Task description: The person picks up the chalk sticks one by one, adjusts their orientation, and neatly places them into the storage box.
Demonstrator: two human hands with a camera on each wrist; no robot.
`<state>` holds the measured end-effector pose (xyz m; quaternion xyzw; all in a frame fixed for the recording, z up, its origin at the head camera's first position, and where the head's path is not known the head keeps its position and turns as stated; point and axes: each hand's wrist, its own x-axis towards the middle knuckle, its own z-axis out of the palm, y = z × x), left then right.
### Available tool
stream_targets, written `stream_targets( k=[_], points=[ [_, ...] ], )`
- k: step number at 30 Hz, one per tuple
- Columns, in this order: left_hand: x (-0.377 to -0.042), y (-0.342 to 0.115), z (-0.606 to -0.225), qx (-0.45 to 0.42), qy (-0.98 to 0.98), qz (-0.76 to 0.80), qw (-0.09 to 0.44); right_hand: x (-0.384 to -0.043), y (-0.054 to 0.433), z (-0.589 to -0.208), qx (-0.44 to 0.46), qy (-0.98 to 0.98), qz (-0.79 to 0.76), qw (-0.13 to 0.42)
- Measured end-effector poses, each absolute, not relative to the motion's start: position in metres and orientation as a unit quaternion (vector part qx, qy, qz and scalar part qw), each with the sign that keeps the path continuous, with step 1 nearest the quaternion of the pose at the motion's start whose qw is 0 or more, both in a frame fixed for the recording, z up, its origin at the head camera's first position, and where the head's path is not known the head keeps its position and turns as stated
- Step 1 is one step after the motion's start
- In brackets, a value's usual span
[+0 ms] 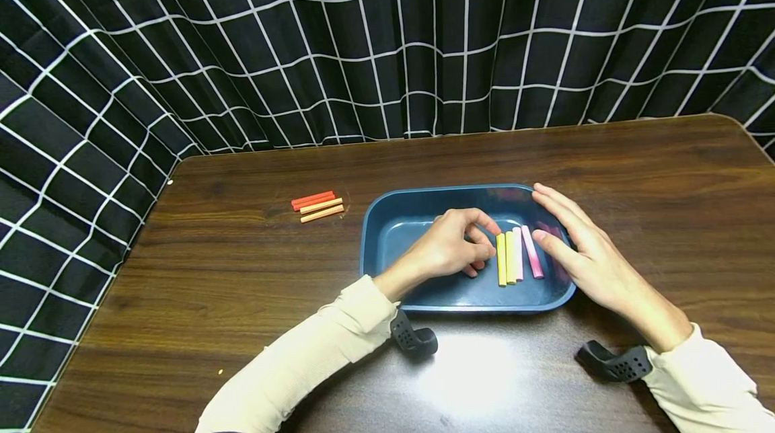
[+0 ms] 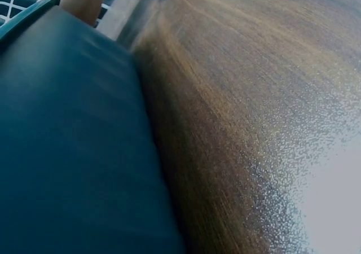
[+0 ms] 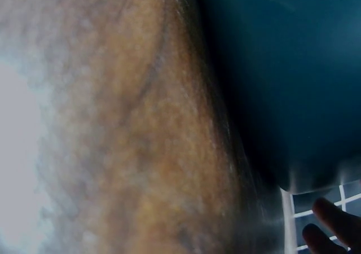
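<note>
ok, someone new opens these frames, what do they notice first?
Probably the blue tray on the brown table, with yellow sticks and pink sticks in its right half, between the left hand and right hand. Next, the black curtain with its white grid, behind the table. Then the red sticks and orange sticks lying left of the tray.

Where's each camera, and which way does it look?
Head: worn on the head, looks forward and down at the blue tray; left hand, right hand and sleeves show.
Left wrist: worn there, looks along the tray's outside; some arm shows.
Right wrist: worn there, looks along the tray's outside; two fingers show.
Both wrist views share tray and tabletop.
</note>
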<state>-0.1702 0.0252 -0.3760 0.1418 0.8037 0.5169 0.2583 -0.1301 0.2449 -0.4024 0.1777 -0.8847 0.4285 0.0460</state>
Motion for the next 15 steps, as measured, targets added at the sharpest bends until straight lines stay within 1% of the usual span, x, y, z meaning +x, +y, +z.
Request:
stream_targets(
  k=[3, 9, 15],
  points=[
    [-0.169, 0.026, -0.375, 0.147, 0.812, 0.506, 0.251, -0.129, 0.245, -0.402, 0.174, -0.884, 0.433, 0.038],
    [-0.171, 0.023, -0.373, 0.165, 0.831, 0.481, 0.226, -0.130, 0.246, -0.402, 0.179, -0.885, 0.427, 0.044],
    [-0.172, 0.015, -0.364, 0.190, 0.837, 0.472, 0.202, -0.131, 0.246, -0.400, 0.182, -0.883, 0.430, 0.037]
  ],
)
